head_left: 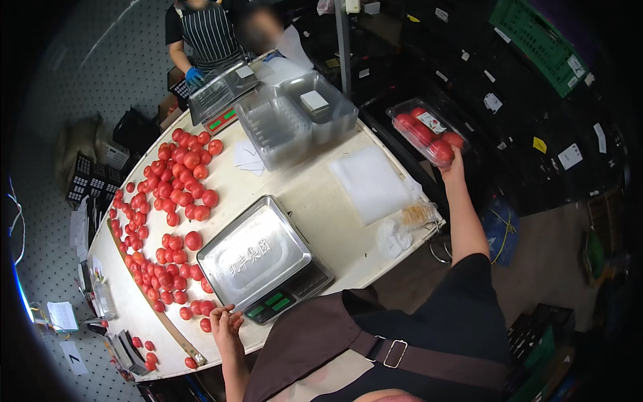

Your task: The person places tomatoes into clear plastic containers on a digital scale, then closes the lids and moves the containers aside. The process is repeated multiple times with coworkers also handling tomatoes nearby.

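Observation:
My right hand [453, 166] grips one end of a clear plastic punnet [394, 111] filled with several red tomatoes [423, 133]. A printed label lies on top of the tomatoes. The punnet is held out beyond the table's right edge, above black crates. Loosely curled and holding nothing, my left hand [227, 324] is at the near corner of a digital scale [258, 251]. The scale's steel pan is bare and its green display is lit. Loose tomatoes [168, 279] lie just left of my left hand and the scale.
Clear plastic trays [274, 125] are stacked at the table's far side, near a second scale [221, 119]. White foam sheets [371, 183] lie on the right. A co-worker in a striped apron [211, 37] stands opposite. Black crates [522, 125] and a metal post [343, 50] border the right.

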A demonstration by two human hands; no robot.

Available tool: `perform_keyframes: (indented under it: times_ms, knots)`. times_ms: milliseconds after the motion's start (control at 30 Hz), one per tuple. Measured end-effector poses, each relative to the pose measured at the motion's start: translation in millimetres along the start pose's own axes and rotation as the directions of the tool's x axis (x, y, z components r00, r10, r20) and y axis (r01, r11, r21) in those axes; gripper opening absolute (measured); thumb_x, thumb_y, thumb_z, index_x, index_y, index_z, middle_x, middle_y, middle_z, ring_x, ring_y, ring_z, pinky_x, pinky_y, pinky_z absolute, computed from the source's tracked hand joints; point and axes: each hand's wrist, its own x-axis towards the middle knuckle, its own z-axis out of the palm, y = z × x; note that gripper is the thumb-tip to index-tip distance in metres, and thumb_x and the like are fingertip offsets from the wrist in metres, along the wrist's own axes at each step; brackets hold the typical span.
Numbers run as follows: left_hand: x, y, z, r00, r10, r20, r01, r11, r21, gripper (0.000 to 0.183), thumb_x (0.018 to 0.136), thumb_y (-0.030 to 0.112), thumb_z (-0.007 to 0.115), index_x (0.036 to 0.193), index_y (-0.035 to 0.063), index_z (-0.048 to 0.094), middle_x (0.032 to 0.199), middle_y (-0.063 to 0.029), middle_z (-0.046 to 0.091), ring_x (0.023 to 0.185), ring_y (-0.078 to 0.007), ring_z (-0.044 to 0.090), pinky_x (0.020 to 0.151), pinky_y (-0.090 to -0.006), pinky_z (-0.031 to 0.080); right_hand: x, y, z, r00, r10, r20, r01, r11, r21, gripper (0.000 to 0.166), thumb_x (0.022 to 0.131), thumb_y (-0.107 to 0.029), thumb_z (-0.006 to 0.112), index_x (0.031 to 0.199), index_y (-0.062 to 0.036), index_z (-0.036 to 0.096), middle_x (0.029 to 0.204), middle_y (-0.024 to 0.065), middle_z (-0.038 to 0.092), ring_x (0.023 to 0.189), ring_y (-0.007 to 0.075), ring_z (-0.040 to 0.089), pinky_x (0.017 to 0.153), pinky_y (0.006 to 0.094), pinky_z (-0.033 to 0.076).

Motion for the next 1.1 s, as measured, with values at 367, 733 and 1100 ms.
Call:
perform_keyframes:
  times_ms: [367, 733, 1100]
  knots:
    - [-1, -15, 20, 0.997, -0.047, -0.053, 0.051, 0.995, 0.081, 0.013, 0.098, 0.016, 0.052, 0.108, 0.0060, 0.050, 0.110, -0.0088, 0.059, 0.088, -0.0137, 0.063, 0.073, -0.0248, 0.050, 109, 61, 32, 0.907, -0.358, 0.224, 0.350, 0.339, -0.873, 0.035, 0.087, -0.033, 0.067, 0.101, -0.0012, 0.068, 0.086, 0.0167, 0.070, 0.080, 0.0276, 0.069, 0.077, 0.0379, 0.052]
    - [-8, -5, 47, 0.995, -0.001, 0.100, -0.025, 0.965, 0.262, 0.014, 0.098, 0.014, 0.052, 0.108, 0.0051, 0.052, 0.107, -0.0075, 0.060, 0.091, -0.0146, 0.062, 0.078, -0.0273, 0.049, -114, 210, 316, 0.136, -0.027, 0.990, 0.986, -0.097, -0.138, 0.046, 0.089, -0.025, 0.063, 0.130, -0.0053, 0.053, 0.117, 0.0175, 0.063, 0.114, 0.0336, 0.056, 0.106, 0.0435, 0.036]
    - [-41, -43, -9, 0.986, -0.132, -0.100, 0.144, 0.981, 0.127, 0.010, 0.098, 0.014, 0.051, 0.105, 0.0074, 0.051, 0.104, -0.0072, 0.061, 0.087, -0.0141, 0.063, 0.073, -0.0253, 0.050, -34, 210, 379, 0.243, 0.752, 0.612, 0.958, -0.086, -0.275, 0.037, 0.081, -0.037, 0.070, 0.106, -0.0102, 0.073, 0.106, 0.0120, 0.070, 0.100, 0.0299, 0.064, 0.085, 0.0403, 0.050]
